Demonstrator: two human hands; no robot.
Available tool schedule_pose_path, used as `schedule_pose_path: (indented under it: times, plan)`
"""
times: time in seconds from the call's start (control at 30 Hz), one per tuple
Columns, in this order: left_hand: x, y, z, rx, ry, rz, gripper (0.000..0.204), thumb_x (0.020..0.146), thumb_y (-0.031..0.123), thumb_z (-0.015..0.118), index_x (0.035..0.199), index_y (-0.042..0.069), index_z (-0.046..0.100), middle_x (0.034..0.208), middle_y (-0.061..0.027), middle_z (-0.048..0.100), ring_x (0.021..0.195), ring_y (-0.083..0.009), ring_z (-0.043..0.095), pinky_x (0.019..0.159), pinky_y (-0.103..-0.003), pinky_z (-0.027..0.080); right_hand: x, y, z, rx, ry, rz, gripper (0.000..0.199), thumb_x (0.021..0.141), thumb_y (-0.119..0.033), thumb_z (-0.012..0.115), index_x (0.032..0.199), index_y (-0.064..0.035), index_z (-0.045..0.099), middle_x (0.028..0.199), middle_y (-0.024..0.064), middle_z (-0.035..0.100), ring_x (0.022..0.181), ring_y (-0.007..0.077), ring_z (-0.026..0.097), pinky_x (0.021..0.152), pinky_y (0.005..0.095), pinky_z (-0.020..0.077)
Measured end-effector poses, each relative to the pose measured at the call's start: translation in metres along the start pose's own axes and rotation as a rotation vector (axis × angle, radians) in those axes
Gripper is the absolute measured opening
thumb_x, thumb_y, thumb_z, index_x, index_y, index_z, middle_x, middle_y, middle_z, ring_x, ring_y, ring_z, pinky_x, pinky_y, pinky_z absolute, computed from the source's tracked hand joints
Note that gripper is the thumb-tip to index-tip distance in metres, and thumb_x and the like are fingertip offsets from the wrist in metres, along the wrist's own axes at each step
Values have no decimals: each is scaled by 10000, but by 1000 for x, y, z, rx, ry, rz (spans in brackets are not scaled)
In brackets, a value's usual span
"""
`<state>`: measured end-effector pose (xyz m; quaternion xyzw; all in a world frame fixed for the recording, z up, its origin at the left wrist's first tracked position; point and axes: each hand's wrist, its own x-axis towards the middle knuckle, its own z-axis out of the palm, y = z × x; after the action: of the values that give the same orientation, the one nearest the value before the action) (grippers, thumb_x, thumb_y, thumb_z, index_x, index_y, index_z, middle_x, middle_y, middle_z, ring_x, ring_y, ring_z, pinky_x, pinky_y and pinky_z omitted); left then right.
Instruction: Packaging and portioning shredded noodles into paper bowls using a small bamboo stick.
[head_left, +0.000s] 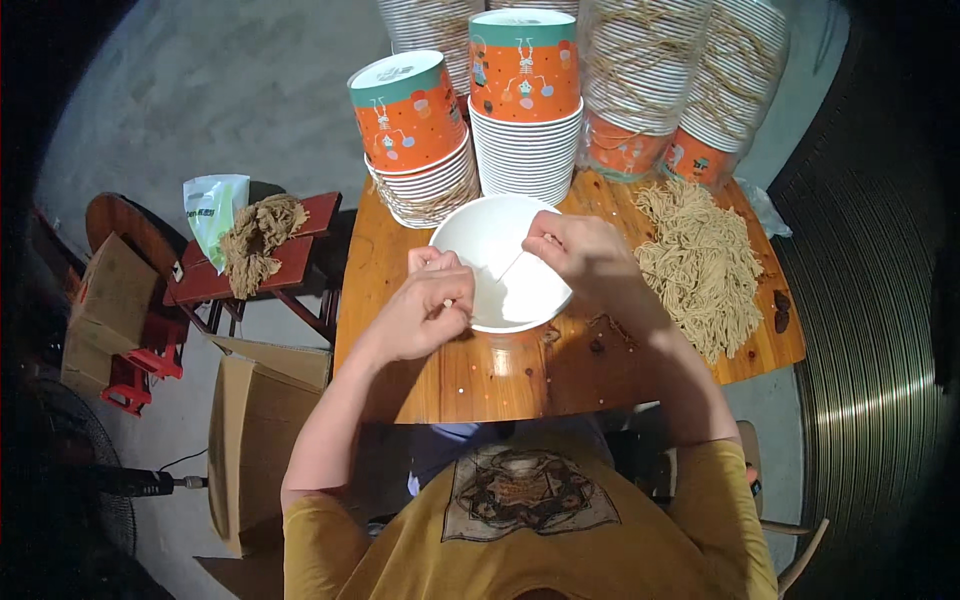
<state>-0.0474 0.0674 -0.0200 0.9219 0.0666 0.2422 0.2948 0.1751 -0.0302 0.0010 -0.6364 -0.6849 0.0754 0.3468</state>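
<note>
A white paper bucket (500, 215) stands mouth up at the table's far middle edge, its inside facing me. My left hand (430, 305) is closed at its near left rim, a pale cord tip (449, 303) poking out between the fingers. On the far right rim, my right hand (580, 250) pinches another pale cord end (548, 239). A thin line runs inside the bucket between the hands; whether it is cord or a seam I cannot tell. Right of my right hand lies a heap of beige cords (700, 265).
Nested orange-and-green paper buckets (525, 65) stand upside down behind, with a shorter stack (405, 115) beside them. Tall bagged stacks (640, 70) rise at back right. Left are a red bench (310, 215) with more cords (262, 235) and an open cardboard box (235, 440).
</note>
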Motion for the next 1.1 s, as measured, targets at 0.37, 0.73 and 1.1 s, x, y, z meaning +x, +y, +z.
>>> schedule_pose_path:
  times: [0.37,0.73,1.1]
  plan:
    - [-25,26,23,347,324,81,254,655,50,580,906,53,542,906,-114,515,920,-297,504,829,-424,384,-4,7,6,-123,103,-57,162,864,-228,594,845,-67,601,654,163,615,630,348,627,566,437,495]
    - [-22,4,-7,355,91,83,186,671,-18,556,831,73,582,1092,-96,508,1240,-297,409,1076,-525,237,-10,0,-3,-105,24,-24,184,868,-227,591,828,-51,621,656,139,601,621,260,621,549,370,462]
    - [-12,-46,-21,-189,401,-164,206,770,-61,492,895,51,613,1220,-69,467,1182,-200,440,1013,-311,328,-13,5,-21,626,-285,279,252,905,-282,601,823,-45,627,683,-62,502,631,29,448,549,203,381]
